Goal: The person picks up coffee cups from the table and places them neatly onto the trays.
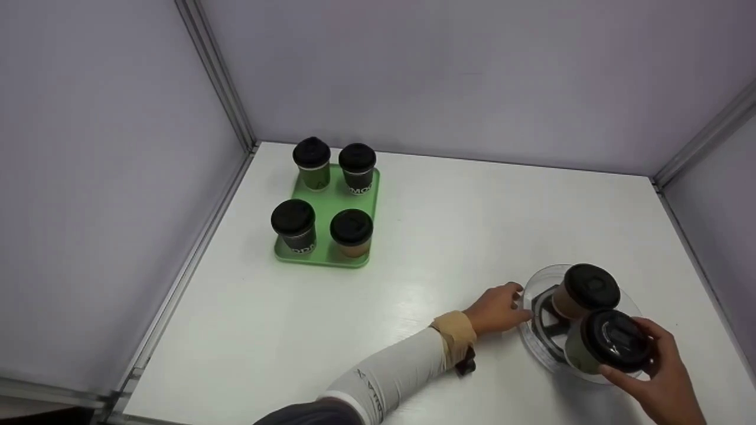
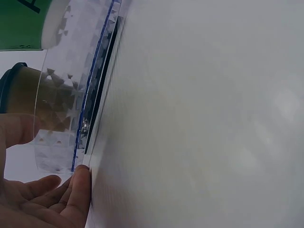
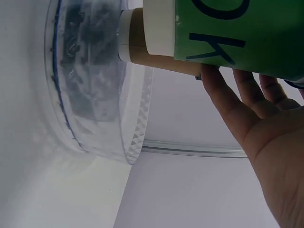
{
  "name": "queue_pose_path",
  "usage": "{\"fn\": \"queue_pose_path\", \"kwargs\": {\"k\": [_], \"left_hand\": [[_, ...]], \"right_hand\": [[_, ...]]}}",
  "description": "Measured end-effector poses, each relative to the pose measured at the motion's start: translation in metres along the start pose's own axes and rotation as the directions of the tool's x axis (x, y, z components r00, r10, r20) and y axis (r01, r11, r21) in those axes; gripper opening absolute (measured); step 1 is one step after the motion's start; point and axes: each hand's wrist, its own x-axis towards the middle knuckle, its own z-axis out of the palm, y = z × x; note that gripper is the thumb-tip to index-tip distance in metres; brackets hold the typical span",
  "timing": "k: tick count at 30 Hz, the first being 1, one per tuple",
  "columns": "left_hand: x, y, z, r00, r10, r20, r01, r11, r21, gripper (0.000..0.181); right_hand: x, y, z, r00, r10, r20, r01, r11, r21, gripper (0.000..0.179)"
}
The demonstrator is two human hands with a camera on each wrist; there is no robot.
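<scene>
A green paper cup (image 1: pixel 580 349) with a black lid is held by my right hand (image 1: pixel 664 369), its fingers and thumb round the upper part. The cup tilts over the near right part of a clear round tray (image 1: pixel 546 360); in the right wrist view its white base (image 3: pixel 159 28) stands above the tray's rim. Inside the tray is a brown cup (image 1: pixel 568 304) with a black lid. At the tray's left side, my left hand (image 1: pixel 496 310) touches the wall with thumb and fingers spread. Its fingertips (image 2: pixel 81 178) lie low by the tray's base in the left wrist view.
A green rectangular tray (image 1: pixel 328 206) at the back left carries several black-lidded cups, among them a green cup (image 1: pixel 316 177) and a brown cup (image 1: pixel 354 249). Grey wall panels (image 1: pixel 413 77) enclose the white table (image 1: pixel 266 336) at the back and sides.
</scene>
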Motion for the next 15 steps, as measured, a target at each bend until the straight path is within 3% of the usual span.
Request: {"fn": "queue_pose_path", "kwargs": {"k": [15], "left_hand": [[0.002,-0.003,0.002,1.0,0.009,-0.012,-0.009,1.0,0.015,0.055]], "right_hand": [[0.0,0.015,0.005,0.997,0.022,0.073,-0.021,1.0,-0.021,0.095]]}}
